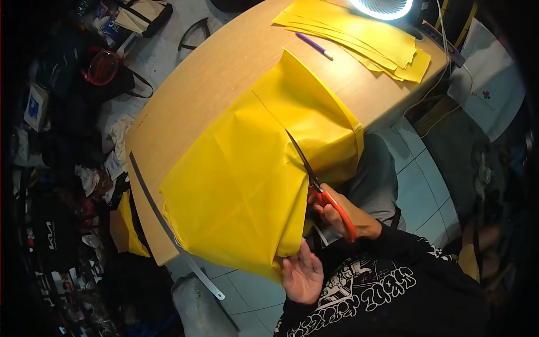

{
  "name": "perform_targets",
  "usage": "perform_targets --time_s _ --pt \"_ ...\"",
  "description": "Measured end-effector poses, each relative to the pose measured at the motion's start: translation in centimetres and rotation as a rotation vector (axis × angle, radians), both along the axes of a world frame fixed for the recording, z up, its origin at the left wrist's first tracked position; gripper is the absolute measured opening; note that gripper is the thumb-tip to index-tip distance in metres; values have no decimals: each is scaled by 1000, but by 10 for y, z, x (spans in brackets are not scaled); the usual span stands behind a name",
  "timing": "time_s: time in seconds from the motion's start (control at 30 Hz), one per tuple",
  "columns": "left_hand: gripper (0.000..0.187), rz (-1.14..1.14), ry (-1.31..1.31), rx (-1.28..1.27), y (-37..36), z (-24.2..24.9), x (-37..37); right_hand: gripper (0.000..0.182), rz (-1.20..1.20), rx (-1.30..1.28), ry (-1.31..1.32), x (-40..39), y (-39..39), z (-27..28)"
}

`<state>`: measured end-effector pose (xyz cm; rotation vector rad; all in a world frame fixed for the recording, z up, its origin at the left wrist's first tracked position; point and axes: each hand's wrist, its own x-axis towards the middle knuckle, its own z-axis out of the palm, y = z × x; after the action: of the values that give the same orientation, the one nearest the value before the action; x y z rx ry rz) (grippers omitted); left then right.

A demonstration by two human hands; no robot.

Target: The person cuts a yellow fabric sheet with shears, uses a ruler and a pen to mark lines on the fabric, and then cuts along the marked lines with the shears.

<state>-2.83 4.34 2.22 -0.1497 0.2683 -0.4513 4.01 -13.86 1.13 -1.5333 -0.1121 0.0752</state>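
Observation:
A large yellow sheet (236,180) of flexible material drapes over the table's front edge, creased and partly folded. My right hand (339,210) grips orange-handled scissors (332,209), their dark blades at a cut in the sheet. A thin drawn line runs on from the blade tips toward the sheet's far side. My left hand (303,276) is palm up beside the sheet's near edge, fingers apart, with the thumb and fingertips close to or touching the material.
A wooden table (185,135) carries a long metal ruler (152,203), a purple pen (314,46), stacked yellow pieces (359,33) and a bright lamp (384,5). Clutter lies on the left, including a red round object (103,67). A white bag (487,84) hangs right.

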Motion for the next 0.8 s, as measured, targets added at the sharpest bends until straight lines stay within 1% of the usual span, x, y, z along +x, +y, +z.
perform_targets --time_s 0.07,0.1,0.2,0.27,0.3,0.33,0.37,0.4,0.43,0.47,0.5,0.53,0.6,0.67,0.7,0.77,0.8 --pt "73 -151 -152 92 4 11 -3 69 -18 -9 7 0 -1 -3" --pt "91 -367 -272 333 16 14 -4 68 -26 -13 10 -1 -1 -5" --pt "87 -617 -709 361 35 44 6 80 34 247 208 -3 -8 -7" --pt "86 -680 -1368 458 66 42 38 71 16 102 120 -6 -15 -9" --pt "76 -772 -1247 639 67 93 53 67 8 31 72 -7 -19 -10" --pt "91 -694 -1506 469 78 84 76 64 1 -40 20 -7 -23 -11" --pt "84 -702 -1502 821 76 112 96 65 -20 -73 -29 -8 -23 -14" --pt "70 -577 -1619 1155 67 125 122 66 -5 -90 -19 -10 -26 -16" --pt "59 -499 -1405 1623 50 142 129 66 6 -107 -7 -12 -29 -17" --pt "49 -273 -1554 1926 31 135 162 66 15 -125 5 -13 -31 -18" --pt "48 -113 -1615 2123 17 122 198 67 15 -132 1 -14 -31 -18" --pt "53 61 -1660 2239 3 106 235 67 13 -139 -3 -14 -32 -18" --pt "66 361 -1760 2390 -13 59 308 67 -14 -139 -27 -17 -31 -21" --pt "77 196 -1678 2677 -31 39 332 67 -65 -131 -71 -14 -28 -27" --pt "82 100 -1626 2816 -42 39 336 67 -57 -134 -78 -13 -28 -29" --pt "81 -199 -1550 2632 -48 46 348 68 -39 -137 -85 -12 -32 -30" --pt "81 -344 -1504 2536 -46 51 356 73 -1 -142 -32 -12 -36 -30"
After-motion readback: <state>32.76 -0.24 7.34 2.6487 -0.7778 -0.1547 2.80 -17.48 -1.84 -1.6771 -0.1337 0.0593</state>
